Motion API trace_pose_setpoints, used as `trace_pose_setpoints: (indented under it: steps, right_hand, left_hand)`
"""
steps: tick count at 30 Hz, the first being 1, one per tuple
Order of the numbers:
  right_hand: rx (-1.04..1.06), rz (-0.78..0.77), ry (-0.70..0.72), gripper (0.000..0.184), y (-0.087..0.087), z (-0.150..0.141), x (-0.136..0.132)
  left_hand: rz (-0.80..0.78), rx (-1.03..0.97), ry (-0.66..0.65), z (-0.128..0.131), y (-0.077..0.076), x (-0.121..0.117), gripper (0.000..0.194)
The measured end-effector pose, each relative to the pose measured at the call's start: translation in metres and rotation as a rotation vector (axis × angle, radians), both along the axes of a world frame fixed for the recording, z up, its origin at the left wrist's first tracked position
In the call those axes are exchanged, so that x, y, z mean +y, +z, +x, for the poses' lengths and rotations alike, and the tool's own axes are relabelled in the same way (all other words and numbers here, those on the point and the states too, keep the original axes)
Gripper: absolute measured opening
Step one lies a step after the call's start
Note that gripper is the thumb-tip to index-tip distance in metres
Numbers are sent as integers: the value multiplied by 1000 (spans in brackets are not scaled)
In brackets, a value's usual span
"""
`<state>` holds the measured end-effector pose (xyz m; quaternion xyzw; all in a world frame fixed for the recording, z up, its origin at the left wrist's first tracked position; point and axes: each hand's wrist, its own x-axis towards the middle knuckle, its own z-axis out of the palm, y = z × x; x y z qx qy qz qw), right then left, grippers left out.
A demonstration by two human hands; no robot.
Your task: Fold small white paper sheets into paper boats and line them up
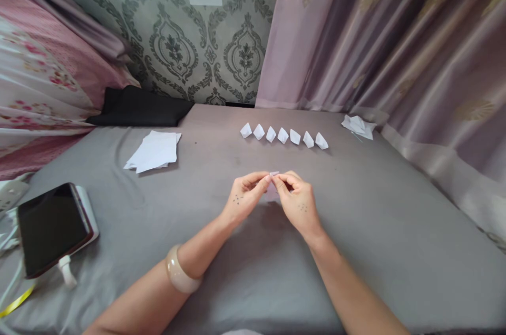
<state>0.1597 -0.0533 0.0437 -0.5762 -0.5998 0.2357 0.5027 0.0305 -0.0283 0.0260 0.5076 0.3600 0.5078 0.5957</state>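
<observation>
From where I stood, the person's left hand (249,191) and right hand (299,201) met in front of the body, thumbs and fingers drawn together on a small piece of paper (272,193). Each grip was closed on it in a pinch, the two sets of fingertips almost touching, so that most of the paper was hidden and I couldn't tell its shape. It was up over the grey cloth (379,208), right between the hands. I took the step in hand for a fold or a crease being pressed. Just beyond the grip, seven folded paper pieces (282,135) stood in a row that ran off toward its right, each a little apart from its neighbour. Beyond the grip and well to its left lay a loose stack of white sheets (155,152); far off to its right was a smaller heap of paper (359,126). To my mind the next move called for light, even pressure from both thumbs, one hand steadying the paper while the other worked its edge, without crushing so small a thing.
</observation>
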Motion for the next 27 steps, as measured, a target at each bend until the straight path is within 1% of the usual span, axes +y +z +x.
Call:
trace_pose_setpoints:
  steps: [4,8,14,17,23,27]
  right_hand:
    - [-11,-57,46,25,0,1,-1]
    - [0,-63,85,22,0,-2,-3]
    - [19,-34,38,21,0,-8,-6]
    - [19,-64,46,22,1,-7,-6]
    - [112,-251,32,23,7,-3,-6]
    - [124,-301,24,27,6,-1,-7]
  left_hand:
    - [31,36,34,-4,2,2,15]
    - [45,57,85,-6,2,3,15]
    - [-28,-21,132,-6,7,1,17]
    - [-62,-47,115,-5,7,1,18]
    - [-133,-94,15,-4,5,1,17]
    - [-152,-109,-17,-3,3,2,15]
